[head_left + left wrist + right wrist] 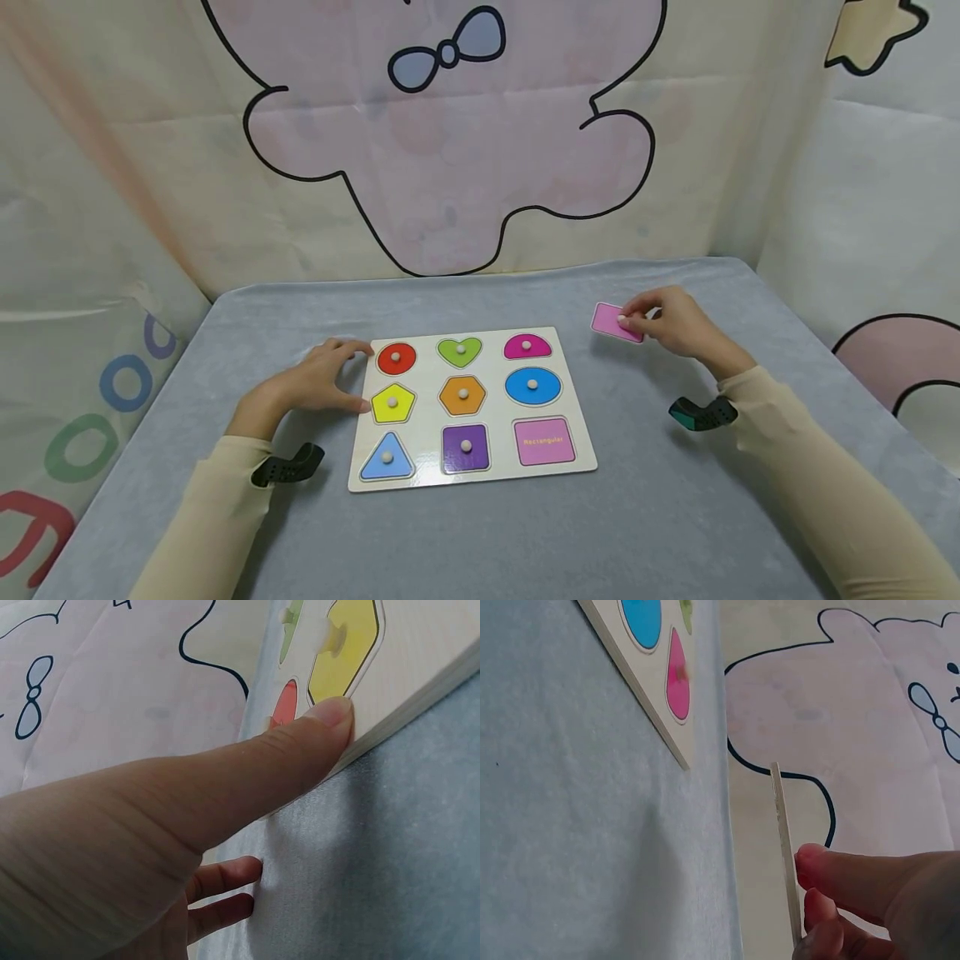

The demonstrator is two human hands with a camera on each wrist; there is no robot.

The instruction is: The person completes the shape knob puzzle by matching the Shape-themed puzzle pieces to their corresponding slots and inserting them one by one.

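Observation:
A white wooden shape puzzle board (427, 433) lies on the grey cloth. My left hand (315, 383) touches its left edge with fingers spread; in the left wrist view the thumb (300, 742) rests on the rim beside the yellow pentagon (352, 645). Off the board's upper right corner, my right hand (678, 325) pinches a pink rectangular puzzle piece (609, 321) by its knob, held above the cloth. Edge-on, the same piece (783, 832) shows in the right wrist view. At the board's lower right is a pink recess (544, 442) printed "Rectangular".
Several knobbed pieces sit in the board, among them a red circle (396, 358), an orange hexagon (453, 404), a blue oval (517, 393) and a purple square (453, 458). Grey cloth (465, 542) covers the table. A printed curtain (450, 150) hangs behind it.

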